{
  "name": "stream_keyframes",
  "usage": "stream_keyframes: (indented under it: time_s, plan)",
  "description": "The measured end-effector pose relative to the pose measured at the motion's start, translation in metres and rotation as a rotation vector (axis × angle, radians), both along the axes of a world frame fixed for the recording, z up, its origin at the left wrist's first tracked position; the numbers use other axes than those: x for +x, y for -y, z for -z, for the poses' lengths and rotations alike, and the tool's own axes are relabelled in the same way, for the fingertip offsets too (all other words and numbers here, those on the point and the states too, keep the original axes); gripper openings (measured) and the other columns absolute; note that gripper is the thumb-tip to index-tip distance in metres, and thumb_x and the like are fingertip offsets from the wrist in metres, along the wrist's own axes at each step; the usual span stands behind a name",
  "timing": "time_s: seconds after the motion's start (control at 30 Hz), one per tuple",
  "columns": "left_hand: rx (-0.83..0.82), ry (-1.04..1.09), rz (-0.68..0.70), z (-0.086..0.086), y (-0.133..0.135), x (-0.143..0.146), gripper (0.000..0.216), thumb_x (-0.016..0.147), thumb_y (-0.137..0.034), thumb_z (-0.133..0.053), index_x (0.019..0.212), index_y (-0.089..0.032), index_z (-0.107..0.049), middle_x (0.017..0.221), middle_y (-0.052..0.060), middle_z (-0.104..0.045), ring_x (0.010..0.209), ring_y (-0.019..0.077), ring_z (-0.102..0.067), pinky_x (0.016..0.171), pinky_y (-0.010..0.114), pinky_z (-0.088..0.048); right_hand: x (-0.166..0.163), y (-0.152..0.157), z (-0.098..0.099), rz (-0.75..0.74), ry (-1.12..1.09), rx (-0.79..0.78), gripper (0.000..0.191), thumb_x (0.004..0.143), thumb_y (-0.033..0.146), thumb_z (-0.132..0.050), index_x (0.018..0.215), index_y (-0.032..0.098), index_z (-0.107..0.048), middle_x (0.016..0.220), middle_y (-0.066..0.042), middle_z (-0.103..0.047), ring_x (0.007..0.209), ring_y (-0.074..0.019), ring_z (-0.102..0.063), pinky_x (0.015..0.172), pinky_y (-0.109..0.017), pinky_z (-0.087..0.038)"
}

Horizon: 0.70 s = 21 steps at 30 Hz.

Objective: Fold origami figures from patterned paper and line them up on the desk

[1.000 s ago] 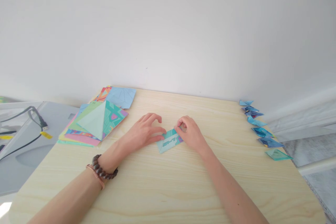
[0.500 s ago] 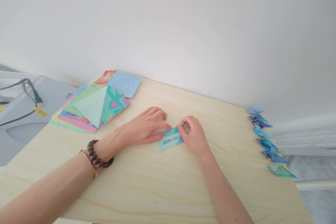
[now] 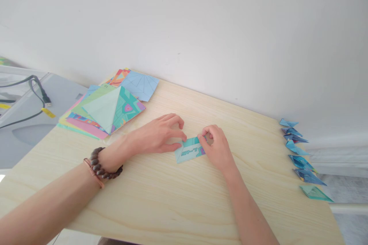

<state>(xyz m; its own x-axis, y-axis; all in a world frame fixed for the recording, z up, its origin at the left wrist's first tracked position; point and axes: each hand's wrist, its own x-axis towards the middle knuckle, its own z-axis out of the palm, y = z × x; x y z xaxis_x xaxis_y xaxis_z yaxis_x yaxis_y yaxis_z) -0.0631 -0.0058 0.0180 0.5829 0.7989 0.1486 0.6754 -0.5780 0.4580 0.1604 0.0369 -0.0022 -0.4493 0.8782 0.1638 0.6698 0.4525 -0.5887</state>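
A small folded origami paper point(image 3: 188, 150), teal and pale green with printed lettering and a purple patch, lies on the light wooden table. At its upper right corner, my right hand point(image 3: 216, 146) is closed, thumb and index finger pinched on the paper's edge. My left hand point(image 3: 161, 136) rests at the paper's left end, fingers bent and apart. Its thumb and index fingertips are at the paper's upper left corner; whether they press on it I cannot tell. Part of the paper's right end is hidden behind my right fingers.
A fanned stack of coloured paper sheets point(image 3: 129, 109) lies at the table's back left. Along the right edge stand several folded paper pieces point(image 3: 306, 176) in a row. A black cable point(image 3: 37, 86) hangs over a grey surface at left. The white wall point(image 3: 201, 38) rises behind.
The camera view has shifted slightly. My hands and the folded paper keep nearly the same arrangement, with my left fingertips slightly farther toward the paper's left corner.
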Motion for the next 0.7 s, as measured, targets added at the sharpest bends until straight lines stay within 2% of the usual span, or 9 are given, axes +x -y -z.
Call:
stream_keyframes:
  time_s: [0.4,0.7]
  plan:
    - [-0.008,0.015,0.022,-0.0071,0.0021,-0.0042,0.018,0.082,-0.031,-0.052,0.093,-0.027,-0.064,0.101,0.005,-0.047,0.091,0.0192,-0.047,0.089,0.035,-0.037,0.0008,0.0017,-0.0010,0.002,0.007,-0.011,0.004,0.081,0.021,-0.050,0.077,0.022,-0.049,0.082,-0.002,-0.055,0.078,-0.0179,-0.047,0.073,-0.032,-0.039]
    - [-0.040,0.043,0.034,-0.0077,0.0038,-0.0074,0.021,0.074,-0.018,-0.053,0.091,-0.025,-0.064,0.102,0.005,-0.046,0.092,0.0205,-0.047,0.090,0.036,-0.038,0.0013,0.0010,-0.0008,0.001,0.014,0.001,0.004,0.081,0.021,-0.050,0.077,0.022,-0.050,0.080,-0.002,-0.055,0.075,-0.0177,-0.046,0.071,-0.032,-0.038]
